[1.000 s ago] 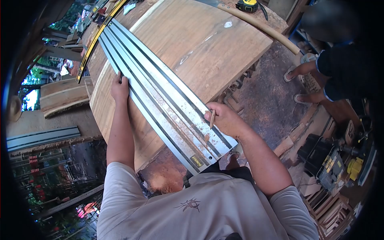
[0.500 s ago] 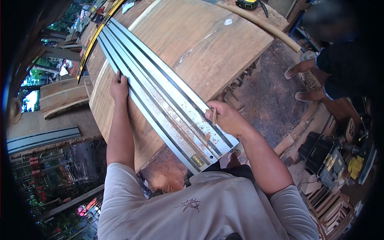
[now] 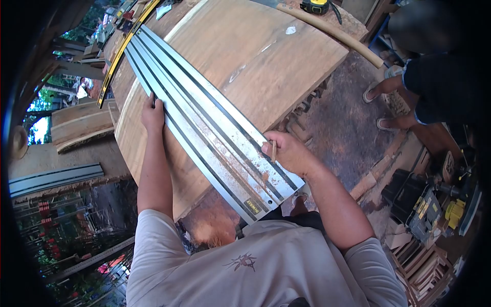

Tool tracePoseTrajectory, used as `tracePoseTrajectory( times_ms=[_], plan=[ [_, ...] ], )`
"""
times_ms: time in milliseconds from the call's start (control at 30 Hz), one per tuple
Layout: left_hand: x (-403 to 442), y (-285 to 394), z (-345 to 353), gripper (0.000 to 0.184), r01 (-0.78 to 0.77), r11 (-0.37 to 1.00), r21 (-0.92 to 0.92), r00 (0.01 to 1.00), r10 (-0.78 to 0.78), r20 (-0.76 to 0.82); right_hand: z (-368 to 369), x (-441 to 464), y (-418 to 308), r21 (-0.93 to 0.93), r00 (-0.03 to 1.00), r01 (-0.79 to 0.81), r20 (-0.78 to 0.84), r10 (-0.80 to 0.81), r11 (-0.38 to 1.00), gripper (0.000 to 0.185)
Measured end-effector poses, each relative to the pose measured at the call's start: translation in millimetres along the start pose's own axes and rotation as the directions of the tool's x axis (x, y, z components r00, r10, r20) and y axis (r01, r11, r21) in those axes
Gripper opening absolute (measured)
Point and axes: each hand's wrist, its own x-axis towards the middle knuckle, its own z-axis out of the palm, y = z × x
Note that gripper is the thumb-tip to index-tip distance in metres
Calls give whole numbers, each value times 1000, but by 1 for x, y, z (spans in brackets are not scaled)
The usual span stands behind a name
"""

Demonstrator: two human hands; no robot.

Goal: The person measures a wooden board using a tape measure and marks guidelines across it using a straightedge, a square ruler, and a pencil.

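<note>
A long silver DeWalt guide rail [image 3: 204, 123] with dark strips lies slantwise across a wide wooden slab [image 3: 266, 66], its near end reaching past the slab's edge toward my body. Sawdust is scattered over the rail's near half. My left hand [image 3: 153, 116] is closed on the rail's left edge, thumb near the top face and fingers partly hidden. At the right edge, close to the near end, my right hand [image 3: 289, 153] grips the rail. A short pencil-like wooden stick [image 3: 274, 152] is also tucked in that hand's fingers.
A yellow level [image 3: 120, 59] crosses the rail's far end. On the slab's far side are a rounded wooden bar [image 3: 332, 33] and a tape measure [image 3: 314, 6]. Another person [image 3: 434, 87] stands at the right. Another rail [image 3: 56, 179] lies at the left; tool cases [image 3: 411, 197] sit lower right.
</note>
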Motion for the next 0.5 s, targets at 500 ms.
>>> tracePoseTrajectory(
  times_ms=[500],
  plan=[
    [2,15,-11,49,80,997,16,997,-80,0,2,3,9,-59,999,49,-16,-50,997,21]
  ],
)
